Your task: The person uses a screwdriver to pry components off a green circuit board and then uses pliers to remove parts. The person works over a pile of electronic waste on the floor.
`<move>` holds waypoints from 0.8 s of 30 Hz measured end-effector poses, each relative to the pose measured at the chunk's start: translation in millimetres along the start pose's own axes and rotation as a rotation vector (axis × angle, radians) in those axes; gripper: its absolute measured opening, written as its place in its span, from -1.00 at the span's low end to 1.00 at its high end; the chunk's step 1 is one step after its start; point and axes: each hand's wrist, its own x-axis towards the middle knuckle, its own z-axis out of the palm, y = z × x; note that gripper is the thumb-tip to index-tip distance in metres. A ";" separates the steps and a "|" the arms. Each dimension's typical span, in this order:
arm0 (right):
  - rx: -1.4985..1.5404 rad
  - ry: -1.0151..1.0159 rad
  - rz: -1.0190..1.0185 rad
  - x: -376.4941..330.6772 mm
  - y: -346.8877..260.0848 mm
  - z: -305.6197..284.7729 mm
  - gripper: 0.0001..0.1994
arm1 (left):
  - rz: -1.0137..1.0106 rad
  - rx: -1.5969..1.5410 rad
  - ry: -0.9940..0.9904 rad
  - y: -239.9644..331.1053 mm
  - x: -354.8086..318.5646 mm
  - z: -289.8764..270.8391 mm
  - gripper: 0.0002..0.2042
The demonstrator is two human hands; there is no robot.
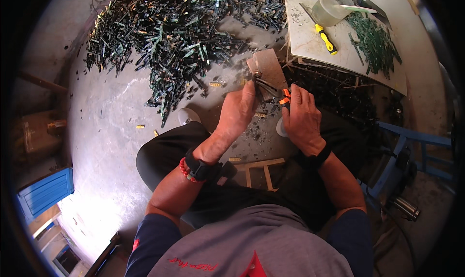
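My left hand is closed, thumb and fingers pinched together in front of a pinkish slab. A small dark and metallic piece shows at its fingertips; I cannot make out its kind. My right hand is wrapped round a hand tool with an orange-and-black handle. The tool's metal end points left toward the left fingertips. Whether it touches the piece there, I cannot tell. Dark crumbs lie on the floor below the hands.
A large heap of dark narrow strips covers the floor ahead and left. At the right, a white board bears a yellow-and-black handled tool, a cloudy plastic container and green strips. A blue metal frame stands right.
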 end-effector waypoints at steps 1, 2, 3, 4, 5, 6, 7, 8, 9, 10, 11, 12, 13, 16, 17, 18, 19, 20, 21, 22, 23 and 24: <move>-0.010 0.019 0.000 0.4 -0.8 -0.2 -0.38 | -0.009 -0.005 -0.003 0.0 -0.4 0.3 -0.40; -0.019 0.038 -0.001 0.8 -1.5 -0.3 -0.36 | -0.018 -0.011 -0.005 0.0 -0.5 0.3 -0.40; -0.028 0.037 0.005 1.3 -1.8 -0.5 -0.36 | -0.025 -0.010 -0.005 -0.3 -0.3 0.1 -0.40; -0.037 0.037 0.011 1.7 -2.0 -0.7 -0.35 | -0.032 -0.009 -0.005 -0.9 0.0 -0.3 -0.41; -0.045 0.036 0.017 2.2 -2.3 -0.5 -0.35 | -0.040 -0.008 -0.004 -1.2 0.2 -0.8 -0.41; -0.057 0.040 0.025 2.2 -2.1 -1.4 -0.34 | -0.047 -0.008 -0.010 -0.4 0.4 -0.3 -0.41; -0.069 0.044 0.034 2.4 -1.9 -2.1 -0.34 | -0.053 -0.008 -0.016 0.9 0.3 0.2 -0.41; -0.082 0.048 0.044 2.5 -1.5 -2.7 -0.34 | -0.060 -0.009 -0.023 2.4 0.2 0.9 -0.42; -0.078 0.046 0.046 2.7 -1.1 -1.0 -0.34 | -0.056 -0.006 -0.017 3.1 -0.5 0.7 -0.42; -0.074 0.044 0.049 2.9 -0.6 0.8 -0.34 | -0.051 -0.003 -0.012 4.2 -1.3 0.8 -0.42; -0.071 0.041 0.052 2.9 -0.1 2.7 -0.34 | -0.047 0.000 -0.007 4.3 -1.5 0.8 -0.42; -0.074 0.044 0.053 3.1 -0.2 3.3 -0.34 | -0.047 -0.002 -0.005 3.7 -1.2 0.7 -0.42; -0.078 0.046 0.054 3.2 -0.7 4.3 -0.34 | -0.048 -0.003 -0.003 2.0 -0.7 0.3 -0.42; -0.032 0.034 0.078 3.6 0.3 8.5 -0.37 | -0.045 0.009 0.002 -1.4 0.3 -0.2 -0.41; -0.007 0.027 0.088 3.5 0.7 10.4 -0.38 | -0.043 0.016 0.004 -2.6 0.4 -0.3 -0.41; 0.045 -0.017 0.128 2.3 0.5 11.7 -0.41 | -0.041 0.013 0.005 -4.0 0.9 0.7 -0.41; 0.097 -0.062 0.167 0.3 -0.6 13.0 -0.43 | -0.039 0.011 0.006 -5.8 1.5 1.9 -0.41; 0.149 -0.106 0.207 -1.5 -1.9 13.2 -0.45 | -0.037 0.008 0.007 -7.5 2.1 2.8 -0.41; 0.170 -0.129 0.213 -2.4 -4.0 13.6 -0.47 | -0.044 0.015 0.008 -9.8 2.7 2.4 -0.41; 0.191 -0.151 0.219 -3.5 -6.0 13.9 -0.49 | -0.050 0.021 0.008 -11.9 3.3 2.0 -0.41; 0.211 -0.173 0.225 -4.4 -7.1 13.9 -0.51 | -0.056 0.028 0.008 -12.7 3.7 1.8 -0.41; 0.225 -0.157 0.206 -5.4 -7.3 14.8 -0.53 | -0.050 0.029 0.013 -11.4 3.3 1.8 -0.41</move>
